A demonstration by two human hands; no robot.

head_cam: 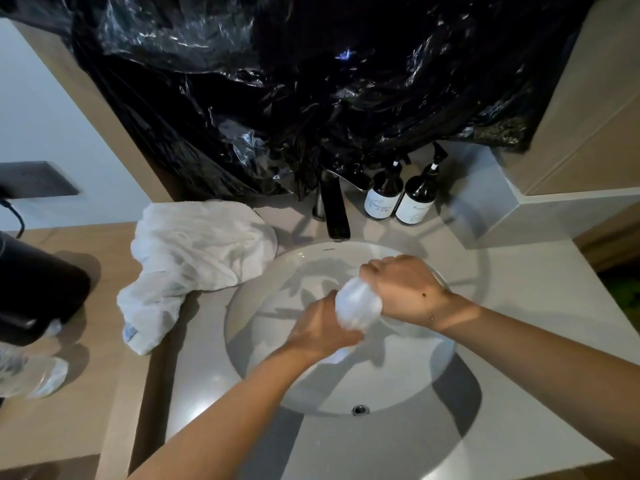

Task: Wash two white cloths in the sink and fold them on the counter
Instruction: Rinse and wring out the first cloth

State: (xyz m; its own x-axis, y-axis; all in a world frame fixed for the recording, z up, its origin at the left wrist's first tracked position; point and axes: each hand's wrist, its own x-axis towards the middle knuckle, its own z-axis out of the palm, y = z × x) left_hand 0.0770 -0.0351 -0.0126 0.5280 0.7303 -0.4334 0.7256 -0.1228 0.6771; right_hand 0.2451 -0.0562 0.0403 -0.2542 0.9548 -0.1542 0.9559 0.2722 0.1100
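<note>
Over the round white sink [346, 386] both my hands grip one bunched white cloth [356, 306]. My left hand [325, 327] holds its lower end, and my right hand [401, 285] is curled round its upper end. The cloth is squeezed into a tight bundle between them. A second white cloth [194, 261] lies crumpled on the counter [519, 341] to the left of the sink, partly draped over the basin's rim.
A dark faucet [334, 213] stands behind the sink, with two dark pump bottles [398, 199] to its right. Black plastic sheeting [311, 81] covers the wall above. A black object [34, 299] and clear plastic [31, 375] sit at the left.
</note>
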